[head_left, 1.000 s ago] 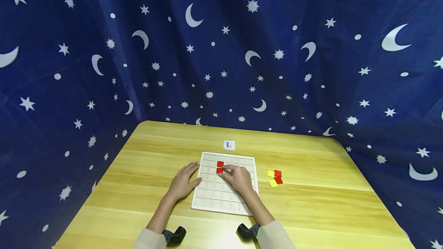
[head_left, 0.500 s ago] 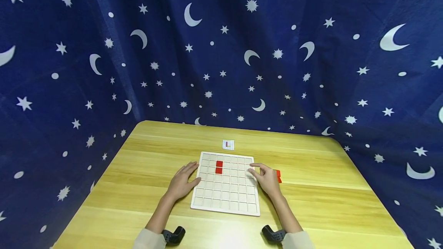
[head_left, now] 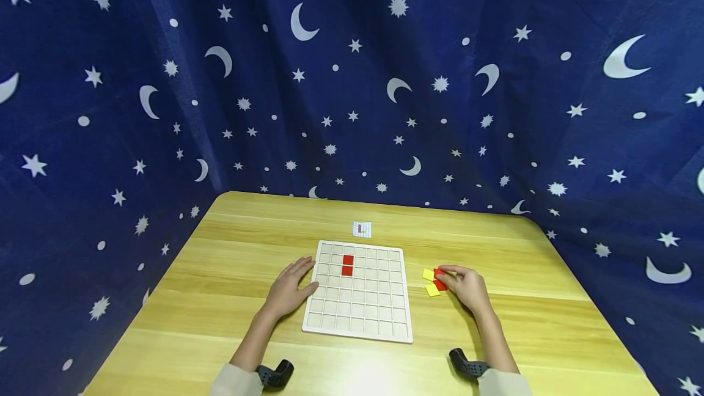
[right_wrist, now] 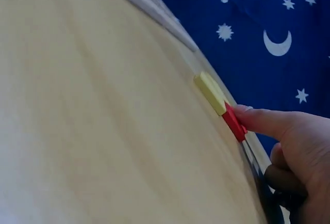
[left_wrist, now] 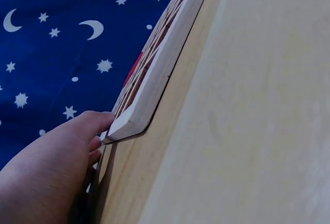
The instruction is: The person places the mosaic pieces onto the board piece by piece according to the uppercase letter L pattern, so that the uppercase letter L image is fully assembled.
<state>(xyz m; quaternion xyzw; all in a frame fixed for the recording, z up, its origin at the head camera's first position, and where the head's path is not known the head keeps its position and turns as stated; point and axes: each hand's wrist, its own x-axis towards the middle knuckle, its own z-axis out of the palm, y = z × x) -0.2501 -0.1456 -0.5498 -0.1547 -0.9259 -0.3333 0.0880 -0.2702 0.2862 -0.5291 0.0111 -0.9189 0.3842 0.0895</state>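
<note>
A white grid board [head_left: 357, 316] lies on the wooden table, with two red tiles [head_left: 348, 264] set one above the other in its upper left cells. My left hand [head_left: 288, 289] rests flat on the table, fingers against the board's left edge [left_wrist: 154, 90]. Right of the board, my right hand [head_left: 462, 285] is at a small cluster of loose tiles. One fingertip [right_wrist: 252, 118] touches the edge of a red tile [right_wrist: 234, 123], which lies flat next to a yellow tile [right_wrist: 210, 92]. A second yellow tile [head_left: 432, 290] lies beside them.
A small printed card [head_left: 362, 229] lies beyond the board's far edge. A dark blue curtain [head_left: 352, 78] with stars and moons closes in the table at the back and both sides. Bare wood [head_left: 539, 322] stretches to the right and front.
My right hand left the red tiles in the board and swept right, off the board, to the loose tiles. The left hand has stayed put.
</note>
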